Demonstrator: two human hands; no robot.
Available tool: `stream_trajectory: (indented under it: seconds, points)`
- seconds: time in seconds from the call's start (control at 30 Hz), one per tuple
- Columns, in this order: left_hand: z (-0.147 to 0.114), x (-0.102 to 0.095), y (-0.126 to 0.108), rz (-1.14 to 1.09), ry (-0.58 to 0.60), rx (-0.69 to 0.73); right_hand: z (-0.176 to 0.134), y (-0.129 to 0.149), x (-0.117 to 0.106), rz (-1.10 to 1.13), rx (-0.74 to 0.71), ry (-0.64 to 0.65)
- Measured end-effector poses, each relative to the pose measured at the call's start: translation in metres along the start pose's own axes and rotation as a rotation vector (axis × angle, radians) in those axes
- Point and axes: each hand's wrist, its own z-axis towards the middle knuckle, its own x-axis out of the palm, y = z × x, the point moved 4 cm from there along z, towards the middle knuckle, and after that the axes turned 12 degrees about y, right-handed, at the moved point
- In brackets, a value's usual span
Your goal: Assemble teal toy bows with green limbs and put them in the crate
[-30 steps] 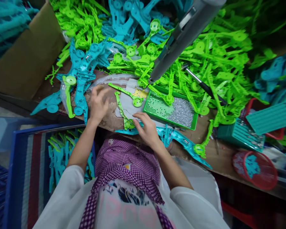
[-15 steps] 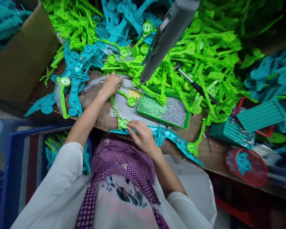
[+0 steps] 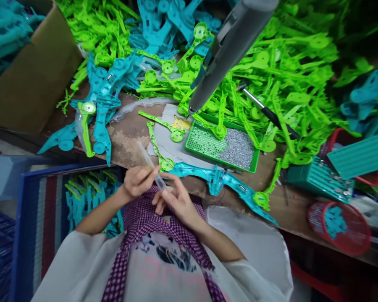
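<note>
Between my two hands, at the table's front edge, is a slim translucent plastic strip (image 3: 160,183), tilted with its far end up and to the left. My left hand (image 3: 138,181) pinches it around the middle. My right hand (image 3: 179,199) has its thumb and fingers closed on the near end. Just beyond my fingers lies a long blue plastic bow-shaped part (image 3: 195,170), with a green arm (image 3: 154,144) at its left end and another green arm (image 3: 264,195) at its right end. A loose green arm (image 3: 159,122) with a round end lies behind them.
A grey power screwdriver (image 3: 222,54) hangs over a green tray (image 3: 204,154) of small screws. Green and blue parts are heaped behind, with a hammer (image 3: 264,109) on top. A red basket (image 3: 362,235) stands right; a blue crate (image 3: 25,226) of assembled parts is at my left.
My left hand has come back from the far side of the table and now grips a translucent strip. My right hand has left the green arm and moved nearer to me, onto the strip.
</note>
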Motion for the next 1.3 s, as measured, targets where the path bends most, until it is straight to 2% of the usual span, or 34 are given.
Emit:
stream_trajectory:
  seconds: [0.07,0.17,0.27,0.33,0.4,0.5,0.6,0.67,0.77,0.87,1.03,1.3]
  points:
    - [-0.027,0.001,-0.005,-0.170,-0.054,-0.200,-0.001,-0.008,0.000,-0.247,0.000,-0.078]
    - [-0.037,0.002,-0.011,-0.658,-0.164,-0.531,-0.005,-0.007,-0.003,-0.856,-0.169,-0.178]
    - [-0.028,0.012,-0.015,-1.119,-0.171,-0.792,-0.005,-0.008,0.000,-1.339,-0.307,-0.075]
    - [-0.018,0.020,-0.008,-1.255,-0.130,-0.879,-0.003,-0.007,-0.003,-1.454,-0.317,0.022]
    - [-0.007,0.023,0.006,-1.309,-0.117,-0.881,-0.004,0.000,-0.013,-1.423,-0.300,0.026]
    - [0.006,0.020,0.030,-1.335,-0.128,-0.821,-0.011,0.017,-0.039,-1.345,-0.285,-0.215]
    - [0.017,0.014,0.045,-1.349,-0.022,-0.804,-0.021,0.029,-0.057,-1.380,-0.339,-0.424]
    - [0.023,0.012,0.052,-1.339,0.060,-0.808,-0.023,0.031,-0.061,-1.418,-0.385,-0.469]
    - [0.033,0.012,0.067,-1.247,0.046,-0.791,-0.023,0.027,-0.066,-1.463,-0.411,-0.541]
    - [0.040,0.019,0.080,-1.155,0.010,-0.765,-0.017,0.020,-0.072,-1.464,-0.347,-0.557]
    - [0.041,0.031,0.086,-1.080,0.044,-0.734,-0.004,0.006,-0.083,-1.431,-0.165,-0.512]
    - [0.051,0.037,0.088,-1.018,0.062,-0.726,0.003,0.005,-0.083,-1.503,-0.088,-0.496]
